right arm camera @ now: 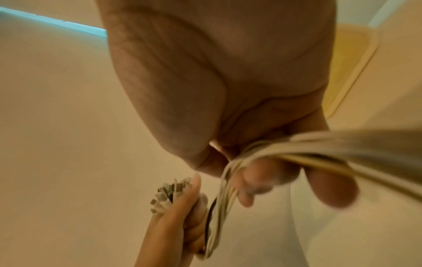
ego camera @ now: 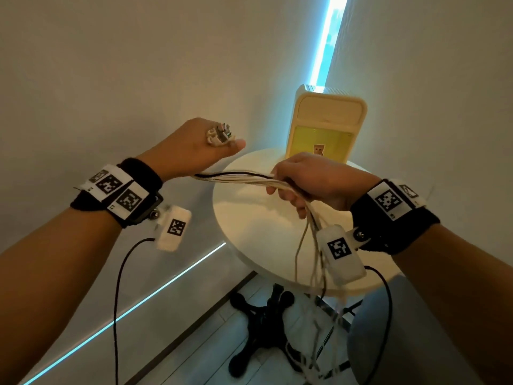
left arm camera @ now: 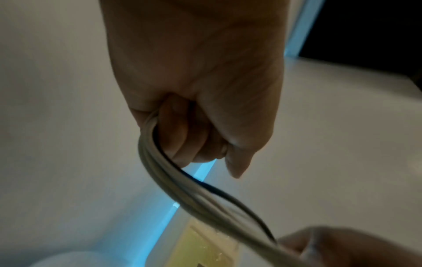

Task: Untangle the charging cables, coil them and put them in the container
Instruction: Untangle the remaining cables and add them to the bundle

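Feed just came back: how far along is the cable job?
Done: the plug ends are gathered in the left hand. In hand: the cable bundle spans to the right hand, its tails hanging past the round table toward the floor. Left: coiling; no cable is seen entering the yellow container.
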`<state>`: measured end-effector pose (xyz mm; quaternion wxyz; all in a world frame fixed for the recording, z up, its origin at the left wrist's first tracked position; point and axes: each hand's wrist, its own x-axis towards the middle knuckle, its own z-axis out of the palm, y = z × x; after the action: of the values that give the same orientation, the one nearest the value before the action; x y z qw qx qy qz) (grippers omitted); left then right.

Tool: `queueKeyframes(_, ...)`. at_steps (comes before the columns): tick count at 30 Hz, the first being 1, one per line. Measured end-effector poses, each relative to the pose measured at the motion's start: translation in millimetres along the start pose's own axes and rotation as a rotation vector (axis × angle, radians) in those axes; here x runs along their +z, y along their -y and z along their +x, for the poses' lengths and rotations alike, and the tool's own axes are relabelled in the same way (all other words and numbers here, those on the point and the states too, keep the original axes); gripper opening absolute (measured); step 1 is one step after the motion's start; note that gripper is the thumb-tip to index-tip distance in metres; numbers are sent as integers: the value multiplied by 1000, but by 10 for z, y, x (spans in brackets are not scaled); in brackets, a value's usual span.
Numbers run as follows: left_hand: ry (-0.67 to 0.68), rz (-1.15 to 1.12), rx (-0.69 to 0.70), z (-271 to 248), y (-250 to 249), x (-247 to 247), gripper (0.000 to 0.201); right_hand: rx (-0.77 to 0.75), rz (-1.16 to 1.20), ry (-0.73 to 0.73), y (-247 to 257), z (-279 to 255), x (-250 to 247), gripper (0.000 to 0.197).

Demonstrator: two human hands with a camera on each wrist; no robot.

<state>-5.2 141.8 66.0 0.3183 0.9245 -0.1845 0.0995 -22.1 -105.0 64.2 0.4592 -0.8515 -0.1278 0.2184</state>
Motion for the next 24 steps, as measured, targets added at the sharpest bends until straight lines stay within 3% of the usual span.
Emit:
queueKeyframes(3, 165, 164, 32, 2, -46, 23, 42, -66, 0, -131, 47, 17, -28, 34)
queueKeyframes(6, 326, 70, 26, -14, -123, 102, 38, -102, 18, -205, 48, 63, -20, 30)
queueKeyframes(8, 347, 4, -22, -9, -109, 215, 37, -103, 17, -220, 35, 65, -34, 25)
queueKeyframes(15, -102, -198, -131, 86, -179, 470, 37, -69, 58, -275, -29, 35, -100, 18)
queueKeyframes(18, -249, -393, -154, 133, -279, 541, 39, -69, 108, -316, -113, 29, -126, 15)
queueKeyframes(22, -381, -580, -230, 256, -454, 584, 27, -65, 331, -215, -261, 25, -188, 19)
queueKeyframes(24, -448, -643, -281, 336, -517, 544, 30, -73, 357, -151, -349, 4, -213, 15)
